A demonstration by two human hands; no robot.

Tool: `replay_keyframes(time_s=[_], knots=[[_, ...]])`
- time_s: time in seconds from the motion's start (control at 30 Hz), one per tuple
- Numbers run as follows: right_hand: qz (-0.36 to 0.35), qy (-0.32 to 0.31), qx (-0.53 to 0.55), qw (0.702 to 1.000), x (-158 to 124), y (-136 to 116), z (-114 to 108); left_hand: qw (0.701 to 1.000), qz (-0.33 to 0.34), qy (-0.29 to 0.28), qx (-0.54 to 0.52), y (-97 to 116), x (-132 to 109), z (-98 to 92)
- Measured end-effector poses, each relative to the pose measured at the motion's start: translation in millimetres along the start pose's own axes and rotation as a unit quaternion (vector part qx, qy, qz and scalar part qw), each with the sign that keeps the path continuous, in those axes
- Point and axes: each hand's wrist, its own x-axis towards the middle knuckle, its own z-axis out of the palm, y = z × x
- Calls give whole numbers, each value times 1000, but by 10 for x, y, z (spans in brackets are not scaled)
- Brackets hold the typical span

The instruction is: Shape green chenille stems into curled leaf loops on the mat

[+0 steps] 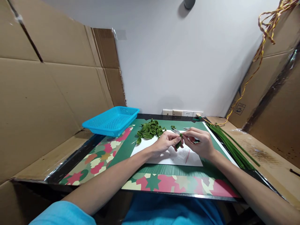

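Note:
Over a white sheet of paper (164,157), my two hands meet at a small green fuzzy pipe-cleaner leaf (178,144). My left hand (167,142) pinches its body between thumb and fingers. Fingertips of my right hand (200,142) are closed at the leaf's upper end. A pointed grey metal blade (176,131) shows just above the fingers; whether a hand holds it I cannot tell. Behind my left hand lies a pile of similar green pipe-cleaner leaves (150,129). A short green piece (173,127) rests at the back of the mat.
A blue perforated basket (112,120) stands at the back left. Long green pipe cleaners (231,145) lie along the right side. Cardboard panels (58,93) wall the left, with more on the right. Twisted yellow wire (260,56) hangs at right; sockets (182,113) line the back wall.

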Motion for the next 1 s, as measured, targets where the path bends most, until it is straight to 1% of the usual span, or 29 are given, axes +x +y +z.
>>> replay_keyframes(time_s=[0.13, 0.3, 0.4, 0.5, 0.57, 0.7, 0.77, 0.9, 1.0], knots=[[0, 2, 4, 1000, 13, -30, -9, 1000, 22, -4, 19, 16, 5, -15], [38, -5, 36, 999, 17, -66, -7, 996, 45, -1, 75, 35, 13, -37], [59, -15, 54, 997, 22, -68, -2, 989, 71, 18, 128, 55, -3, -39], [85, -30, 78, 993, 35, -61, -1, 977, 105, 52, 175, 70, -28, -26], [103, -39, 95, 989, 43, -53, -2, 976, 109, 61, 177, 70, -38, -16], [128, -66, 110, 984, 44, -18, -1, 983, 97, 47, 148, 57, -34, 0], [121, -79, 93, 985, 37, 9, 3, 983, 94, 41, 149, 57, -29, 6], [79, -98, 40, 991, 23, 63, 0, 983, 89, 28, 161, 75, -33, 18], [72, -114, 22, 991, 20, 95, -10, 980, 90, 32, 177, 79, -44, 21]])
